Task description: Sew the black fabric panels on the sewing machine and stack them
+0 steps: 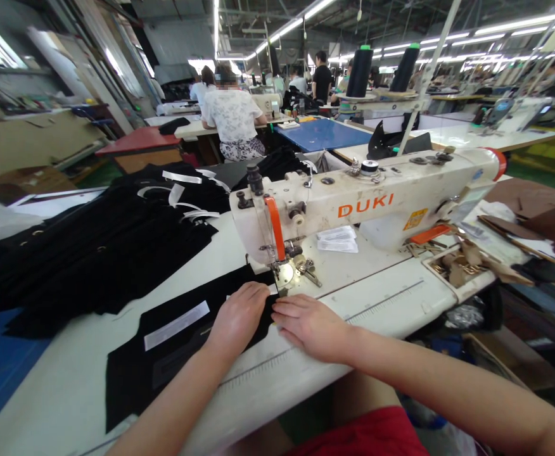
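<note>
While the white table (73,373) is filling the foreground, a sewing machine (320,202) is standing on it, with a pile of black cloth (92,240) lying to its left. One black piece (125,380) is lying flat in front, right end sitting by the needle. Left hand (239,313) is resting on it, fingers slightly bent; right hand (308,326) is resting at its right edge, fingers together. Can't tell if either is pinching cloth. White label (177,325) is lying on the piece, left of the left hand.
</note>
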{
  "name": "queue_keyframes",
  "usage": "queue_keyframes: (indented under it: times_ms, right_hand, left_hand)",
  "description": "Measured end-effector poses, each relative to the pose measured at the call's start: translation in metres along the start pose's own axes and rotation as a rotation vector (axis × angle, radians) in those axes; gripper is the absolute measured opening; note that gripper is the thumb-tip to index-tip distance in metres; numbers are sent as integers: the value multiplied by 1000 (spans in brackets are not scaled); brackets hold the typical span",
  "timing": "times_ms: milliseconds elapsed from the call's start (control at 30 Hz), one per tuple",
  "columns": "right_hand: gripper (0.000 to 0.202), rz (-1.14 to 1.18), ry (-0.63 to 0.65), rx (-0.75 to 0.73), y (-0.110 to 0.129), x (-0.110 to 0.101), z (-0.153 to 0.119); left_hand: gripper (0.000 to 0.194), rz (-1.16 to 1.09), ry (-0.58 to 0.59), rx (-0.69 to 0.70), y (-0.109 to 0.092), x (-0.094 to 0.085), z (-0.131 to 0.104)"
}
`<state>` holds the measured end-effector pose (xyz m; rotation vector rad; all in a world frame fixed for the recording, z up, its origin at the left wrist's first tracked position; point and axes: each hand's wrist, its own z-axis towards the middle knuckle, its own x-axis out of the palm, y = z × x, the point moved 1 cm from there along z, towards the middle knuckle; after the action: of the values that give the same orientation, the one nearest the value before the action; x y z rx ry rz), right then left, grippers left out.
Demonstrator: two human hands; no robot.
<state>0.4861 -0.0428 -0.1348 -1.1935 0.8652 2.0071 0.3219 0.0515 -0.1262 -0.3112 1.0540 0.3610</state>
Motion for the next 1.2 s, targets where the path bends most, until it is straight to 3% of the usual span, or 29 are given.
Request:
queue_keyframes:
  times_ms: [367, 600, 900, 1200]
  right_hand:
    - [23, 29, -2, 1, -3, -6, 3]
    - [18, -76, 37, 129, -21, -11, 23]
    - [15, -130, 31, 76, -29, -7, 28]
    - [18, -213, 25, 22, -42, -9, 33]
  left_hand:
    - [21, 15, 19, 16, -1, -2, 1]
    - [29, 9, 26, -11, -3, 0, -2]
    - [36, 15, 130, -94, -9, -2, -14]
    - [40, -12, 190, -79, -1, 6, -6]
